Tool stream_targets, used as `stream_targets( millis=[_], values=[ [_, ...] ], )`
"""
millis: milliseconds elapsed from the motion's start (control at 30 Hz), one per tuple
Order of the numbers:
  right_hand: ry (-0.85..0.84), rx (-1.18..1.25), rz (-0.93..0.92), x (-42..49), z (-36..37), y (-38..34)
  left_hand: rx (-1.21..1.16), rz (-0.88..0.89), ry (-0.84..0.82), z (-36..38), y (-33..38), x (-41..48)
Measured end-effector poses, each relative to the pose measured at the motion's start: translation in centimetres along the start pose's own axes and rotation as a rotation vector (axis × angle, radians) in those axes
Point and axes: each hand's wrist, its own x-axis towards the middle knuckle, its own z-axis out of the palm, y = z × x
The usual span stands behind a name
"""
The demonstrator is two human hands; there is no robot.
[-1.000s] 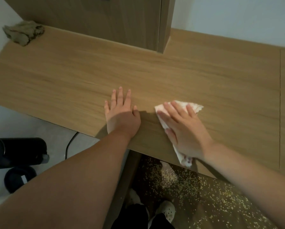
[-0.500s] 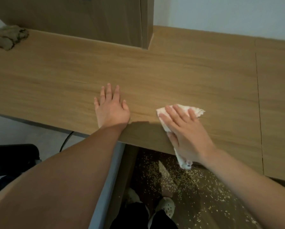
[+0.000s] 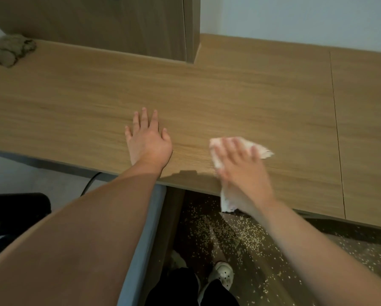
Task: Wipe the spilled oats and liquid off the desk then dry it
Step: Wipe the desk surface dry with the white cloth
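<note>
left of the cloth (image 3: 263, 149): left hand (image 3: 148, 142) flat on the surface (image 3: 251, 96), released
on the cloth: right hand (image 3: 242, 173) pressing, fingers straight

Legible text, labels, brands, numbers, signs: none recorded. The wooden desk (image 3: 251, 96), the white cloth (image 3: 263, 151), the cabinet front (image 3: 97, 25) and the crumpled rag (image 3: 6, 49) bear no readable marking. The black object (image 3: 15, 208) at lower left is too dark to show any lettering.
</note>
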Motion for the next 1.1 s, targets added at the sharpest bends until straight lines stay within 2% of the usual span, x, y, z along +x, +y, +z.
stream_targets(
  millis=[100, 167, 233, 300, 367, 400, 433, 467, 500, 600, 633, 667, 700, 833, 900, 933, 967, 1033, 1067, 1100],
  values=[
    [0.055, 0.081, 0.427, 0.4, -0.3, 3.9, 0.009, -0.001, -0.002, 0.1, -0.1, 0.1],
    [0.037, 0.060, 0.487, 0.4, -0.3, 2.6, 0.016, 0.000, -0.001, 0.2, -0.1, 0.1],
    [0.020, 0.024, 0.285, 0.1, 0.3, -0.6, 0.011, 0.000, -0.003, 0.2, -0.1, 0.1],
    [0.004, 0.034, -0.027, -0.3, 0.9, -2.3, 0.002, -0.004, 0.000, 0.1, -0.2, 0.1],
    [-0.030, -0.014, -0.336, 0.0, 0.5, -0.3, -0.010, 0.001, 0.000, 0.1, -0.1, 0.1],
    [-0.039, -0.062, -0.438, 0.5, 0.2, 1.5, -0.013, 0.003, -0.002, 0.0, -0.1, 0.1],
    [-0.048, -0.105, -0.458, 1.0, 0.1, 3.3, -0.014, 0.006, -0.003, 0.0, -0.1, 0.0],
    [-0.054, -0.122, -0.383, 1.7, -0.2, 5.1, -0.013, 0.008, -0.005, 0.0, -0.1, 0.0],
    [-0.040, -0.117, -0.230, 2.4, -0.5, 6.8, -0.012, 0.009, -0.007, 0.0, -0.1, 0.0],
    [0.044, 0.047, 0.389, 4.0, -1.5, 8.2, -0.015, 0.008, -0.009, 0.0, -0.2, -0.1],
    [0.053, 0.075, 0.512, 4.4, -1.7, 7.1, -0.021, 0.007, -0.007, 0.1, -0.2, -0.1],
    [0.044, 0.076, 0.559, 4.6, -1.7, 5.4, -0.025, 0.007, -0.005, 0.0, -0.2, -0.1],
    [0.036, 0.052, 0.523, 4.7, -1.5, 3.4, -0.029, 0.007, -0.004, 0.1, -0.2, 0.0],
    [0.002, 0.016, 0.023, 4.4, -0.4, -2.4, -0.034, 0.006, 0.003, 0.1, -0.2, 0.0],
    [0.014, 0.013, -0.088, 5.7, -0.9, -0.7, -0.036, 0.007, 0.005, 0.1, -0.2, 0.0],
    [0.041, -0.001, -0.031, 6.6, -1.1, 0.7, -0.033, 0.009, 0.006, 0.2, -0.2, -0.1],
    [0.059, -0.001, 0.104, 7.4, -1.3, 2.3, -0.029, 0.011, 0.010, 0.3, -0.2, 0.0],
    [0.075, 0.107, 0.468, 8.6, -2.0, 4.4, -0.025, 0.008, 0.010, 0.3, -0.3, 0.0],
    [0.077, 0.134, 0.569, 8.8, -2.1, 4.0, -0.021, 0.004, 0.005, 0.3, -0.3, 0.0],
    [0.073, 0.104, 0.577, 8.8, -1.9, 2.9, -0.016, 0.003, 0.001, 0.3, -0.3, 0.0]
  ],
)
